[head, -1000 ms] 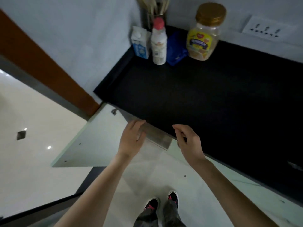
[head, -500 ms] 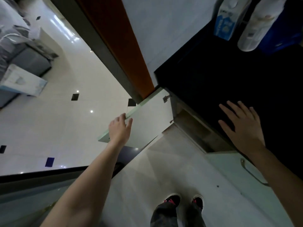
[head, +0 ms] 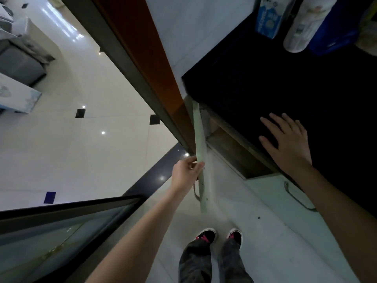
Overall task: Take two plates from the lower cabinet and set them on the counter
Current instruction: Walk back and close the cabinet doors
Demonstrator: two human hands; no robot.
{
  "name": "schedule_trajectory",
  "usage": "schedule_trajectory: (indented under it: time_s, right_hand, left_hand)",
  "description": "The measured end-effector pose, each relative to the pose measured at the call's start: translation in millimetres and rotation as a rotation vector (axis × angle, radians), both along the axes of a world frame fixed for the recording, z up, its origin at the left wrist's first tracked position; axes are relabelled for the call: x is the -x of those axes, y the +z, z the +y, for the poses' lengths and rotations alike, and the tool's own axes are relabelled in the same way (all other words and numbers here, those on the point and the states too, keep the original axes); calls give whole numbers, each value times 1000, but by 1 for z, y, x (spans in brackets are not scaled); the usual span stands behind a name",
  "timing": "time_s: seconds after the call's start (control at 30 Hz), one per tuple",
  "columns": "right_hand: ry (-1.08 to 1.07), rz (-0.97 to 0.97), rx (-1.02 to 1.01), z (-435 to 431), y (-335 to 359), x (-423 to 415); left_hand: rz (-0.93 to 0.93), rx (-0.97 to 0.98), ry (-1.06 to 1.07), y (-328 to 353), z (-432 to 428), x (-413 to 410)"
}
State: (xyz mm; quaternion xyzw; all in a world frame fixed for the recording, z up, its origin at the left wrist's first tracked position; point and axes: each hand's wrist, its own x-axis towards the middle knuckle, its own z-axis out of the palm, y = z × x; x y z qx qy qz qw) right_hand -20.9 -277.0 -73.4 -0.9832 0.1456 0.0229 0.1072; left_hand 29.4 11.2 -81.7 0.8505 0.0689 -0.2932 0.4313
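The left hand (head: 186, 173) grips the pale-green cabinet door (head: 200, 144) edge; right hand (head: 285, 142) lies flat, open on the black surface (head: 255, 82). Plates unseen, likely heavy, breakable: grip rims.

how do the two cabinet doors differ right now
The left cabinet door is swung wide open and seen edge-on; the right cabinet door is shut, face showing. The left hand grips the left door's edge; nothing touches the right door. Both are pale green with metal handles.
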Motion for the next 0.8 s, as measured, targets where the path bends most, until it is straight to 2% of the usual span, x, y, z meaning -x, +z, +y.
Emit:
schedule_trajectory:
  time_s: [0.17, 0.27, 0.43, 0.67, 0.8]
  right_hand:
    - [115, 57, -80, -14, 2, 17]
    - [94, 57, -36, -27, 3, 55]
    - [31, 53, -35, -29, 5, 68]
    - [31, 21, -74, -32, 4, 68]
    - [27, 13, -82, -31, 6, 68]
  left_hand:
    - [258, 351, 246, -11, -59, 16]
    - [211, 312, 255, -18, -87, 20]
    - [36, 79, 42, -11, -110, 14]
    - [188, 304, 294, -17, -136, 17]
    - [255, 419, 290, -20, -144, 15]
